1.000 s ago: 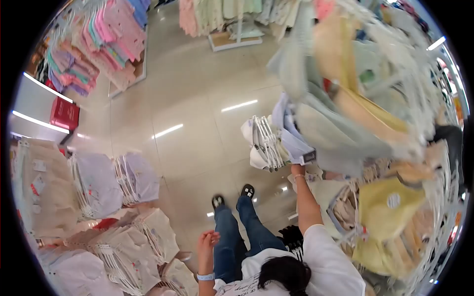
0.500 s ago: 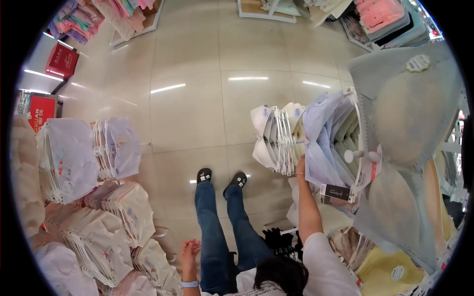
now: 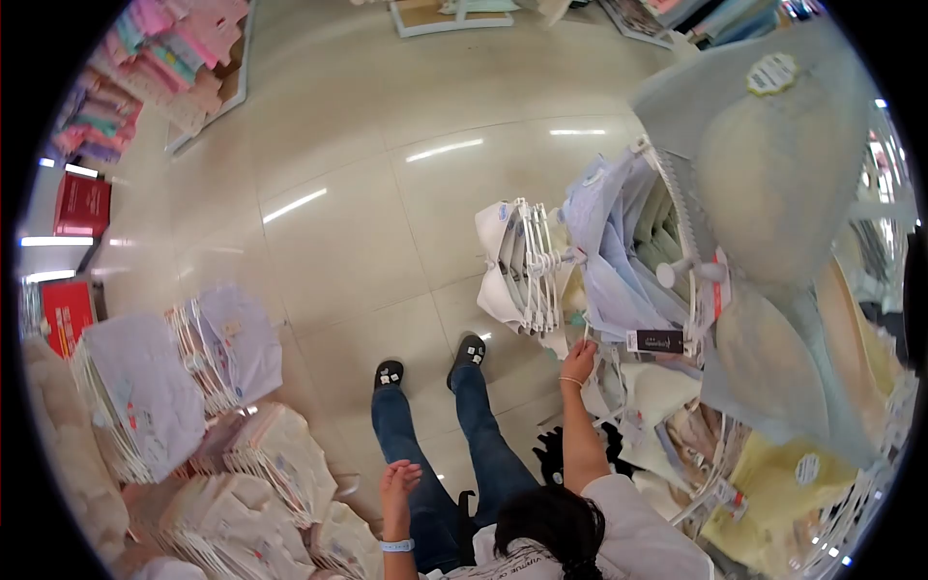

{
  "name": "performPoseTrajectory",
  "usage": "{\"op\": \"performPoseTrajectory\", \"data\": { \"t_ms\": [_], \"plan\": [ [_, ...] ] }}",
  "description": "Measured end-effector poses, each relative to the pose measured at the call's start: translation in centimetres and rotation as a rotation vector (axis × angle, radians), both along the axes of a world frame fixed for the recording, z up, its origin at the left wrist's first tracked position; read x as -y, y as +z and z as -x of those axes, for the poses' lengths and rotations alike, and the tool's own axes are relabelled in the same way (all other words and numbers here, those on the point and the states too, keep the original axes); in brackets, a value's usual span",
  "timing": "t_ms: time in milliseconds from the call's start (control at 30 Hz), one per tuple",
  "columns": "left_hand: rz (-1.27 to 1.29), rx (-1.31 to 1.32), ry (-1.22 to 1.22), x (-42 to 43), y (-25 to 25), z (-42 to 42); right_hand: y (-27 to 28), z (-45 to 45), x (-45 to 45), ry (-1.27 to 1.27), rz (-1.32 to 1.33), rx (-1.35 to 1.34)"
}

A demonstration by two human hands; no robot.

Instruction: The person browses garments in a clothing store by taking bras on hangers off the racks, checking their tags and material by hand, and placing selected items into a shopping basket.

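My right hand [image 3: 580, 361] is closed at the lower edge of the racks, with a thin white hanger end [image 3: 587, 331] at its fingertips. Just above it hang lavender bras [image 3: 619, 275] on white hangers. To their left is a row of white bras [image 3: 496, 261], also on hangers. A black tag [image 3: 660, 341] dangles from the lavender group. My left hand [image 3: 399, 480] is raised near my left leg, its fingers loosely bent and apart, holding nothing. A pale band [image 3: 396, 546] circles that wrist.
Large grey bras [image 3: 773, 184] hang close on the right, with a yellow bra [image 3: 773, 493] below. Underwear on hangers [image 3: 145, 387] fills the left side. Black items [image 3: 551, 454] hang low near my right arm. Pink clothes [image 3: 184, 58] and red boxes [image 3: 82, 203] stand farther left.
My right hand has come out from beside the lavender bras, moving down, and now shows fully. The view has turned, shifting the racks. My left hand stays raised and empty.
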State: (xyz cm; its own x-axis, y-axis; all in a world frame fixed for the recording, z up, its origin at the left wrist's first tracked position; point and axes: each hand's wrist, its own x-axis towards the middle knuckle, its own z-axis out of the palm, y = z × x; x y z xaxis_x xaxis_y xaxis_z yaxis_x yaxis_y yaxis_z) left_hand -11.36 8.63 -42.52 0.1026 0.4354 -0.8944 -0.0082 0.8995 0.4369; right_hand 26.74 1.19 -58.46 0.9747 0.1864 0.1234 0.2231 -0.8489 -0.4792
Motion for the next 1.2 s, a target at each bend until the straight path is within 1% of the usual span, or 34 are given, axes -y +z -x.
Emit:
{"op": "performPoseTrajectory", "data": {
  "t_ms": [33, 100, 167, 200, 233, 267, 300, 333, 400, 433, 467, 500, 533, 567, 633, 667, 700, 733, 767, 800, 833, 867, 900, 967, 1000, 1033, 1067, 1100, 1133, 1167, 1200],
  "plan": [
    [0.010, 0.017, -0.028, -0.8, -0.1, 0.5, 0.3, 1.4, 0.4, -0.051, 0.052, -0.090],
    [0.006, 0.027, -0.093, -2.7, 0.5, 1.2, -0.1, 4.3, 1.9, -0.112, 0.045, -0.106],
    [0.005, 0.034, -0.141, -4.2, 0.9, 2.8, 0.1, 7.7, 3.2, -0.096, 0.153, -0.132],
    [-0.024, 0.010, -0.174, -4.7, 0.6, 3.9, 0.5, 9.6, 3.6, -0.137, 0.170, -0.201],
    [-0.055, -0.015, -0.208, -5.3, 0.3, 5.0, 1.1, 11.7, 3.9, -0.157, 0.154, -0.200],
    [-0.069, -0.010, -0.231, -5.7, -0.2, 6.3, 1.8, 13.8, 4.1, -0.205, 0.208, -0.254],
    [-0.038, -0.031, -0.292, -6.1, -0.7, 7.5, 2.5, 15.9, 4.3, -0.254, 0.260, -0.307],
    [-0.008, -0.051, -0.356, -6.8, -1.0, 8.4, 3.3, 18.1, 4.6, -0.279, 0.241, -0.304],
    [-0.060, 0.008, -0.377, -8.7, -0.6, 8.7, 5.0, 22.1, 5.0, -0.248, 0.272, -0.390],
    [-0.086, 0.060, -0.372, -9.6, -0.2, 8.6, 7.0, 23.6, 4.7, -0.287, 0.257, -0.388],
    [-0.089, 0.070, -0.421, -10.7, 0.2, 8.2, 10.0, 25.3, 4.4, -0.178, 0.203, -0.411],
    [-0.202, 0.091, -0.502, -11.9, 0.5, 7.3, 13.0, 27.1, 4.2, -0.075, 0.149, -0.427],
    [-0.317, 0.124, -0.579, -12.8, 0.6, 5.8, 15.7, 28.6, 4.3, -0.011, 0.059, -0.331],
    [-0.370, 0.128, -0.639, -13.5, 0.4, 4.3, 18.9, 29.7, 4.2, -0.064, 0.050, -0.313],
    [-0.433, 0.165, -0.736, -13.7, 0.9, 1.3, 25.5, 31.3, 4.0, 0.036, -0.243, -0.444],
    [-0.513, 0.167, -0.768, -13.3, 1.6, -0.5, 28.6, 31.9, 3.9, 0.001, -0.255, -0.410],
    [-0.598, 0.171, -0.792, -12.8, 2.3, -1.9, 31.5, 32.6, 3.8, -0.024, -0.448, -0.642],
    [-0.585, 0.297, -0.815, -12.8, 2.6, -2.8, 34.0, 33.2, 4.0, -0.037, -0.650, -0.874],
    [-0.598, 0.320, -0.845, -12.4, 4.7, -3.7, 36.0, 33.6, 4.4, -0.058, -0.673, -0.846],
    [-0.358, 0.596, -0.750, -12.0, 7.1, -4.5, 37.8, 33.7, 4.8, -0.124, -0.776, -0.899],
    [-0.095, 0.845, -0.644, -11.5, 9.1, -5.1, 39.1, 34.1, 5.5, -0.190, -0.880, -0.955],
    [-0.037, 0.793, -0.708, -11.1, 9.7, -5.8, 39.2, 34.5, 6.8, -0.235, -0.955, -0.867],
    [-0.034, 0.800, -0.739, -10.3, 10.7, -6.2, 39.4, 34.8, 7.8, -0.254, -0.975, -0.848],
    [-0.135, 0.904, -1.075, -8.3, 15.7, -7.5, 39.9, 35.5, 10.0, -0.454, -1.071, -0.548],
    [-0.192, 0.956, -1.150, -6.8, 17.9, -7.8, 40.0, 35.9, 11.3, -0.467, -1.084, -0.541],
    [-0.192, 0.950, -1.167, -5.3, 19.7, -8.1, 40.0, 36.4, 12.7, -0.458, -1.159, -0.508],
    [-0.221, 0.958, -1.245, -3.9, 21.2, -8.2, 40.1, 37.1, 13.9, -0.448, -1.234, -0.478],
    [-0.247, 0.961, -1.323, -2.3, 22.4, -7.7, 40.1, 38.1, 15.0, -0.462, -1.246, -0.487],
    [-0.244, 0.947, -1.336, -0.4, 23.3, -7.1, 40.2, 38.9, 16.0, -0.347, -1.251, -0.468],
    [-0.236, 0.952, -1.269, 1.7, 24.1, -6.5, 40.8, 39.3, 16.9, -0.235, -1.254, -0.445],
    [-0.226, 0.954, -1.206, 3.8, 24.9, -5.5, 42.5, 40.2, 18.0, -0.187, -1.193, -0.566]
  ]
}}
